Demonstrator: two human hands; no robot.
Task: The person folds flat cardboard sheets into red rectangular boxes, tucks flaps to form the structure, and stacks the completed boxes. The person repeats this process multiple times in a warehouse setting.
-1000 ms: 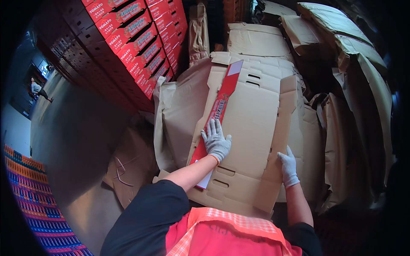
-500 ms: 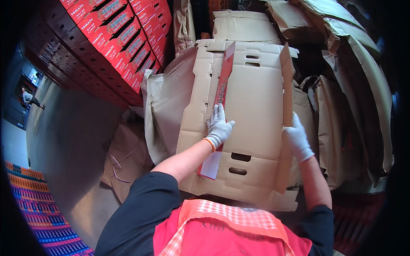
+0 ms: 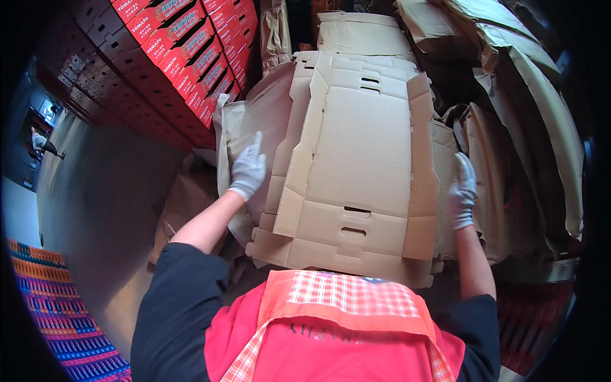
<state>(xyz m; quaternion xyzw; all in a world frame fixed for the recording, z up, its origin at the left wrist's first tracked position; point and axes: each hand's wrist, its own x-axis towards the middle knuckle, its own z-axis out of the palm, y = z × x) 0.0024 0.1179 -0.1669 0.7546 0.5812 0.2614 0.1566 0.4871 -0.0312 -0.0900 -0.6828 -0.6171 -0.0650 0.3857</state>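
Observation:
A die-cut sheet of brown cardboard [image 3: 363, 153] lies before me, its long left flap [image 3: 299, 153] and long right flap [image 3: 421, 172] both partly raised. Slots are cut in its near and far ends. My left hand [image 3: 249, 168], in a pale work glove, hovers left of the sheet with fingers stretched out and nothing in them. Beyond the right flap, my gloved right hand [image 3: 464, 191] is held apart from the cardboard, its fingers extended and holding nothing.
Red printed cartons [image 3: 191, 57] rise in a tall stack at the far left. Paper-wrapped bundles [image 3: 490, 165] stand along the right, with another wrapped bundle [image 3: 363, 37] behind the sheet. Colourful stacked cartons [image 3: 63, 318] fill the lower left. A person [image 3: 43, 143] is in the distance.
Both hands have let go of the cardboard and moved outward. The left flap, folded inward with its red side showing before, now stands up and outward; the right flap leans farther out.

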